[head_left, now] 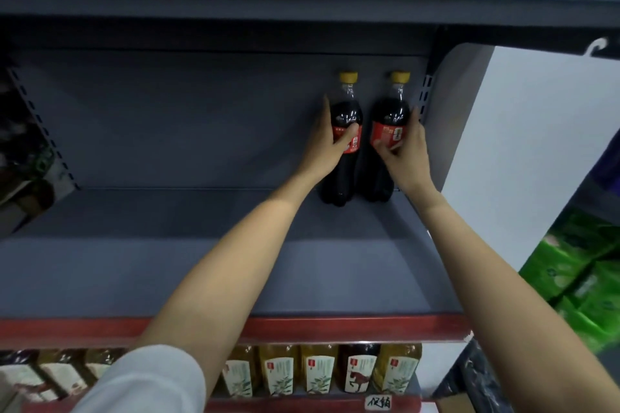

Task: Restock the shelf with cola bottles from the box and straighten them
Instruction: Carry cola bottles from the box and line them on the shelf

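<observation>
Where labels show: red, print illegible. Two cola bottles, left bottle (342,141) gripped by left hand (327,144), right bottle (385,134) by right hand (406,154). Upright on grey shelf (201,261), yellow caps.

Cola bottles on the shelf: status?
Left hand grips left cola bottle; right hand grips right cola bottle. Both upright, back right of shelf. Nothing in the way.

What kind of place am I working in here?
Most likely a shop aisle: a grey retail shelf with a red price strip, two cola bottles at the back, and labelled drink bottles below.
</observation>
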Demonstrator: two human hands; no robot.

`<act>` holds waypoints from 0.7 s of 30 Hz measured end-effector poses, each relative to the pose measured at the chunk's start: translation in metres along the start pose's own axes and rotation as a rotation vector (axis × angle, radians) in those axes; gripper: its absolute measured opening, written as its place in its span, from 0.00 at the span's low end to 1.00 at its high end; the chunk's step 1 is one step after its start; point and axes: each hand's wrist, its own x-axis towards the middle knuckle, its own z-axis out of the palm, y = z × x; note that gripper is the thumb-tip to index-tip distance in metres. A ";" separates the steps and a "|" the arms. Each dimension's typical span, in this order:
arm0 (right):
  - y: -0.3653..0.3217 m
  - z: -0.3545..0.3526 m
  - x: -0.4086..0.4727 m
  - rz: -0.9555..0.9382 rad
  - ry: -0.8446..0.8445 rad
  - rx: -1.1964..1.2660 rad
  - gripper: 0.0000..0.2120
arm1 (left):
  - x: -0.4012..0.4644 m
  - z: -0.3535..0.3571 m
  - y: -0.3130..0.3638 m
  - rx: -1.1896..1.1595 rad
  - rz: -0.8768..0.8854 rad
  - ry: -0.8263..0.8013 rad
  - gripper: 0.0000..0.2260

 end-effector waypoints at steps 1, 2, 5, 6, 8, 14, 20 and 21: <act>-0.002 -0.002 -0.005 -0.018 -0.007 -0.018 0.41 | -0.003 0.000 0.002 0.012 -0.015 0.000 0.36; -0.006 -0.004 -0.011 -0.044 -0.004 -0.032 0.40 | -0.007 -0.001 0.005 0.019 -0.031 0.008 0.36; -0.027 -0.013 -0.034 -0.145 0.041 -0.031 0.36 | -0.030 -0.012 0.023 0.041 -0.074 0.043 0.34; -0.037 -0.017 -0.044 -0.185 0.059 -0.017 0.34 | -0.043 -0.017 0.032 0.050 -0.082 0.063 0.33; -0.057 -0.025 -0.067 -0.260 0.106 0.018 0.30 | -0.076 -0.031 0.049 0.043 -0.063 0.150 0.29; -0.119 -0.024 -0.155 -0.511 0.226 0.092 0.15 | -0.215 -0.084 0.069 0.000 0.110 0.445 0.11; -0.167 0.010 -0.274 -0.510 0.032 0.432 0.07 | -0.358 -0.144 0.055 0.261 0.219 0.730 0.09; -0.172 0.019 -0.295 -0.488 -0.069 0.449 0.08 | -0.382 -0.154 0.049 0.303 0.193 0.759 0.10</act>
